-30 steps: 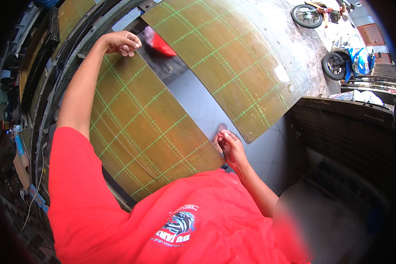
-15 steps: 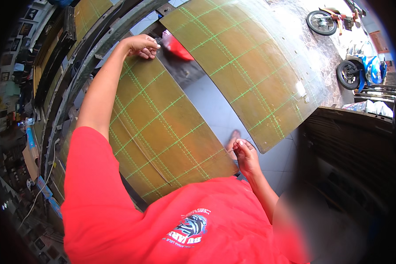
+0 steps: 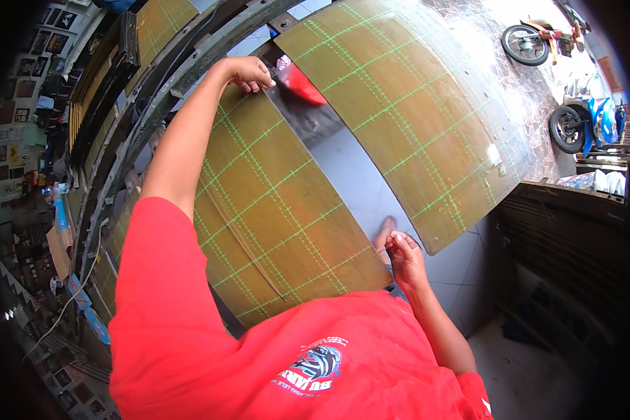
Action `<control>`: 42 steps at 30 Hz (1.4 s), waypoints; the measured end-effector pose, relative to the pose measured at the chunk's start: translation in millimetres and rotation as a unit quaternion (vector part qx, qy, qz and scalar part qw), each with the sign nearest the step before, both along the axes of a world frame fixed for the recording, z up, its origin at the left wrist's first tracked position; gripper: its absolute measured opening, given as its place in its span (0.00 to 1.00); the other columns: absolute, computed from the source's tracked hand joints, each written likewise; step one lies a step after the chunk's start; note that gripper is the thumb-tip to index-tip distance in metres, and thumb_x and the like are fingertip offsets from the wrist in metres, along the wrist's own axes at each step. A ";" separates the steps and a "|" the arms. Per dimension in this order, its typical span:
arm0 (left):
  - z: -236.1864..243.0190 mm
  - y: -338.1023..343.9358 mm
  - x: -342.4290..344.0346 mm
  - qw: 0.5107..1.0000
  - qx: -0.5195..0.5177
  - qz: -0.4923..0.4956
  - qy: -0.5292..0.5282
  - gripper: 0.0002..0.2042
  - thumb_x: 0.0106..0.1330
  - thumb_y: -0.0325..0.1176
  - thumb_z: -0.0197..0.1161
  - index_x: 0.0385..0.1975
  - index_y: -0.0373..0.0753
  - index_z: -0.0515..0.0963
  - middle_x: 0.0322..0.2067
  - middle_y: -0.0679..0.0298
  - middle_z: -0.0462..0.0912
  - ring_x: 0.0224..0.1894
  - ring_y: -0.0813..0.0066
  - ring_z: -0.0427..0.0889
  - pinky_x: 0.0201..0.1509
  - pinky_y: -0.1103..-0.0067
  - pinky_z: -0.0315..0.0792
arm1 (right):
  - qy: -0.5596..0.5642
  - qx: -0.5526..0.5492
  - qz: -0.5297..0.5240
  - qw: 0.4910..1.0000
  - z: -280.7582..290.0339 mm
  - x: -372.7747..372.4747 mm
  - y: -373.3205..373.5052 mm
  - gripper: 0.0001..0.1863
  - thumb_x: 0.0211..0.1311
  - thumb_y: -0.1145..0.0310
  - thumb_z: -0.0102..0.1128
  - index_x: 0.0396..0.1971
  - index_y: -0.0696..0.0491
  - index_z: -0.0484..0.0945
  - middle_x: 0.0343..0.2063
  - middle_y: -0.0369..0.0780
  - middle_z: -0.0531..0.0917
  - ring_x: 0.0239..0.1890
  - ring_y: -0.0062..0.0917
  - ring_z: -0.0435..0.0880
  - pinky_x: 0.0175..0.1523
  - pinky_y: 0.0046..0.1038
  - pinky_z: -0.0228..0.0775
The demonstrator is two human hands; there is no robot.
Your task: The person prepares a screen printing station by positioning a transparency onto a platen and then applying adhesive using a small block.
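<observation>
A large olive-brown sheet (image 3: 280, 210) with green grid lines, some dashed, lies in front of me. My left hand (image 3: 248, 73) is at its far corner, fingers curled and thumb pressed in. Whatever those fingers hold, if anything, is too small to make out. Beside the sheet's near right corner is my right hand (image 3: 407, 260), its fingertips pinched together; I cannot make out anything between them. A thin pale strip (image 3: 241, 234) lies lengthwise on the sheet. Across a gap to the right lies a second gridded sheet (image 3: 399, 119).
Grey floor tiles (image 3: 357, 182) and a red object (image 3: 302, 85) show through the gap. A long metal rail (image 3: 147, 105) runs along the left. Dark slatted panels (image 3: 574, 231) stand at right. A blue motorcycle (image 3: 586, 122) and another wheeled vehicle (image 3: 528, 43) are at far right.
The whole view has shifted, so the sheets and both hands appear farther right and slightly lower. Both hands keep nearly the same places beside the near sheet, with similar closed fingers.
</observation>
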State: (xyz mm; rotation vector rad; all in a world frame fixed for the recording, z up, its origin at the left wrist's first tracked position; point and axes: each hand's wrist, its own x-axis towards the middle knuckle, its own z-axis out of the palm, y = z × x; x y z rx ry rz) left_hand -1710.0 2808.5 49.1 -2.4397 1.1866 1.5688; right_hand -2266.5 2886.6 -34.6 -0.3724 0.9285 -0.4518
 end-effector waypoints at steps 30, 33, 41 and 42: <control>-14.0 4.9 1.3 0.973 -0.196 -0.015 -0.118 0.18 0.57 0.46 0.69 0.43 0.41 0.82 0.41 0.63 0.83 0.45 0.74 0.78 0.53 0.75 0.69 | -0.200 0.079 0.042 0.976 -4.7 -13.3 -1.8 0.43 0.61 0.30 0.40 0.57 0.55 0.73 0.58 0.42 0.74 0.58 0.30 0.70 0.68 0.33 0.54; -11.0 26.5 -14.2 0.904 -0.365 0.038 -0.221 0.20 0.59 0.47 0.68 0.44 0.40 0.81 0.45 0.59 0.81 0.48 0.68 0.78 0.52 0.74 0.70 | -0.227 0.104 0.035 0.968 0.1 -9.5 -2.9 0.43 0.60 0.29 0.42 0.58 0.54 0.72 0.59 0.43 0.73 0.59 0.30 0.69 0.68 0.34 0.54; 8.0 100.6 -260.3 0.851 -0.466 -0.130 -0.204 0.17 0.62 0.40 0.64 0.49 0.45 0.79 0.60 0.54 0.69 0.64 0.52 0.65 0.68 0.62 0.57 | -0.289 0.120 0.020 0.950 -6.2 -13.7 -13.0 0.46 0.60 0.28 0.38 0.64 0.52 0.66 0.63 0.43 0.68 0.61 0.29 0.67 0.71 0.33 0.47; 4.3 112.4 -285.2 0.867 -0.434 -0.152 -0.193 0.19 0.62 0.42 0.63 0.52 0.47 0.77 0.64 0.53 0.64 0.67 0.50 0.60 0.70 0.60 0.53 | -0.288 0.118 0.029 0.950 -5.6 -14.3 -13.4 0.46 0.60 0.27 0.37 0.64 0.52 0.65 0.63 0.43 0.68 0.62 0.29 0.67 0.71 0.33 0.47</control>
